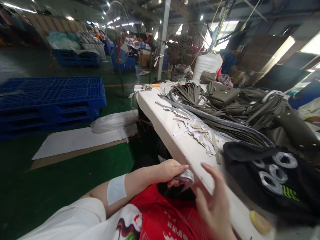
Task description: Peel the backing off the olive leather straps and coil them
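My left hand [170, 170] is closed round a shiny clear roll [186, 177], which looks like tape, just off the table's near edge. To the right of it, over the edge of the white table [160, 115], my right hand [216, 203] is smeared by motion, its thumb and fingers apart and nothing visible in them. Several clear rings [270, 182] of the same look lie on a black cloth bag [246, 160] with green lettering. A yellowish roll of tape [260, 221] rests flat by the bag, right of my right hand.
Short white and grey strips [203, 135] are scattered along the table. Behind them pile dark olive straps [188, 93] and bags [222, 98]. Blue pallets [52, 93] and a white sheet [72, 141] lie on the green floor at left. A metal post [163, 40] rises beyond the table.
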Demonstrator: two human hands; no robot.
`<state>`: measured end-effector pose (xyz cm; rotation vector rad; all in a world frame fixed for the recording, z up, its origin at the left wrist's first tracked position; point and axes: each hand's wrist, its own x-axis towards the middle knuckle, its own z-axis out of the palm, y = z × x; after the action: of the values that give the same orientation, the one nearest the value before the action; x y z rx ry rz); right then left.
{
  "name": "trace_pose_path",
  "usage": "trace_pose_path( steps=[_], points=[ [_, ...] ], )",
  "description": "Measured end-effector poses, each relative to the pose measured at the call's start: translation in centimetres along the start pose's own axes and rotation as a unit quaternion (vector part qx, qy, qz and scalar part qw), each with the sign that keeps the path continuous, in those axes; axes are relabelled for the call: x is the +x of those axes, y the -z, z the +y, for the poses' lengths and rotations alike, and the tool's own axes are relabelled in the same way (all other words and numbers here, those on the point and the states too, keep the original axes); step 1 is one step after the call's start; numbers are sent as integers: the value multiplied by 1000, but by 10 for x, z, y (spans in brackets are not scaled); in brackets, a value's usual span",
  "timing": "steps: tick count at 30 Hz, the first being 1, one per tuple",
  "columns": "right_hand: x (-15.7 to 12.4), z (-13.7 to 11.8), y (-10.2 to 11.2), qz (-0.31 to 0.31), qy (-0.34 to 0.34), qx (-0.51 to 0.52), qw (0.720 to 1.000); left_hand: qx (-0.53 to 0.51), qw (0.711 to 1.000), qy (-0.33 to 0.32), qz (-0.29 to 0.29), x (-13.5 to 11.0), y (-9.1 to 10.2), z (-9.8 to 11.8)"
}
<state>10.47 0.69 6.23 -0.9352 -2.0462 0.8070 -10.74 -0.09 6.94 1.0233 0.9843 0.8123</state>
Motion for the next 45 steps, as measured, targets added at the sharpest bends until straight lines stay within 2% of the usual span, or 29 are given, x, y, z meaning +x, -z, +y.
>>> trace_pose_path(
  steps=[2, 5, 7, 9, 11, 14, 16, 18, 21, 23, 24, 26, 28, 29, 31, 33, 35, 38, 41, 45],
  points=[
    [14, 10, -30, -70, -86, 66, 992, -53, 998, -35, 5, 2, -2, 4],
    [11, 12, -62, -191, -197, 208, 939, -122, 976, -150, 102, 8, -3, 7],
    [2, 4, -64, -263, -214, 285, 897, -77, 949, -240, 187, 10, -2, 9],
    [-1, -5, -51, -296, -204, 336, 871, 48, 927, -287, 236, 10, -1, 9],
    [7, -6, -31, -275, -193, 362, 869, 195, 912, -283, 222, 9, -2, 7],
    [30, 8, -3, -165, -222, 376, 884, 382, 878, -237, 163, 11, -3, 1],
    [44, 21, 7, -101, -261, 343, 897, 460, 854, -195, 145, 14, -3, -2],
    [51, 29, 11, -94, -273, 291, 912, 490, 848, -158, 126, 17, 0, -2],
    [54, 33, 11, -142, -237, 225, 934, 497, 854, -131, 80, 17, 6, 3],
    [57, 33, 12, -167, -204, 160, 951, 484, 864, -128, 47, 14, 8, 9],
    [59, 33, 13, -159, -182, 111, 964, 470, 873, -126, 31, 12, 8, 11],
    [64, 32, 14, -101, -125, -10, 987, 430, 895, -118, 5, 8, 8, 16],
    [67, 30, 14, -52, -56, -97, 992, 387, 916, -106, -15, 5, 7, 19],
    [67, 29, 13, -61, -23, -110, 992, 365, 925, -97, -24, 4, 6, 19],
    [65, 28, 5, -132, 18, -88, 987, 307, 949, -63, -45, 4, 3, 18],
    [62, 32, -8, -176, 3, -51, 983, 195, 980, -23, -42, 6, 1, 15],
    [58, 42, -25, -157, -43, -31, 986, 37, 999, 0, -3, 10, -1, 15],
    [52, 59, -49, -168, -106, 21, 980, -146, 982, -42, 112, 15, 3, 22],
    [46, 67, -62, -220, -153, 126, 955, -172, 960, -112, 189, 14, 13, 33],
    [44, 62, -53, -181, -180, 224, 941, -96, 970, -96, 200, 7, 31, 43]
  ],
)
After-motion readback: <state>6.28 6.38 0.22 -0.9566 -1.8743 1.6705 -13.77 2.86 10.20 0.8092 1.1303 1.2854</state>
